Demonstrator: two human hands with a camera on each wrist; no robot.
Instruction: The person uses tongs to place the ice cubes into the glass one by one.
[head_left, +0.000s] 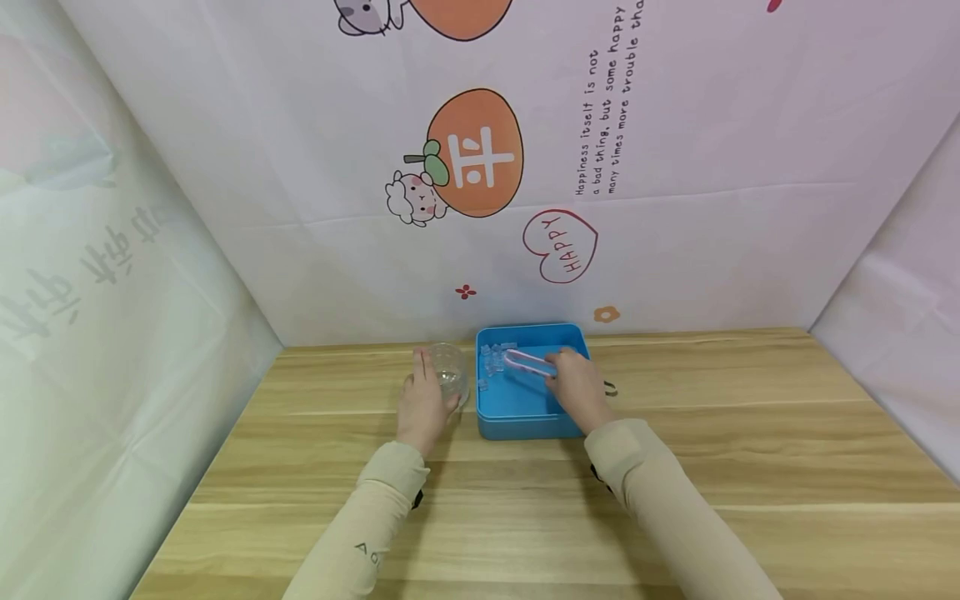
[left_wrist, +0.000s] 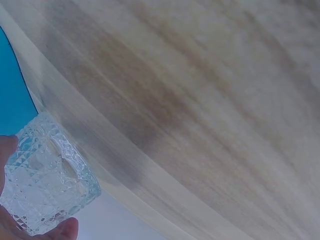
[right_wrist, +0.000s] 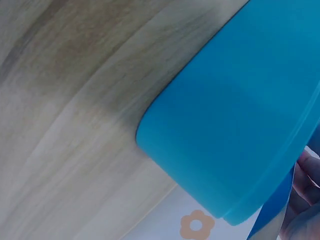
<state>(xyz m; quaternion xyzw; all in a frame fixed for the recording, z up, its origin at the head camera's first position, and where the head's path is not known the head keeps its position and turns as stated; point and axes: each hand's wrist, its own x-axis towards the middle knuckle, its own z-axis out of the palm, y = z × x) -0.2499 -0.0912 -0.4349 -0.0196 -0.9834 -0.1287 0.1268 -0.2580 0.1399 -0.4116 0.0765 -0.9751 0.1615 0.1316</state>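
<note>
My left hand (head_left: pixel 422 403) curls round a clear cut-glass tumbler (head_left: pixel 450 372) on the left of a blue box. In the left wrist view the patterned tumbler (left_wrist: pixel 47 175) is held between thumb and fingers. My right hand (head_left: pixel 579 387) grips pink-and-white tongs (head_left: pixel 531 364) over the blue box (head_left: pixel 525 427). The tongs' tip is at small clear cubes (head_left: pixel 495 357), which lie in the box's left part; whether the tip holds a cube cannot be made out. In the right wrist view the box's outer wall (right_wrist: pixel 215 125) hides the tongs, and part of the hand (right_wrist: pixel 305 195) shows.
Wood-grain table (head_left: pixel 510 517) lies under everything. A white printed cloth (head_left: pixel 300 208) stands behind the box, with more cloth on both sides. A dark loop (head_left: pixel 611 389) sticks out at the box's right side.
</note>
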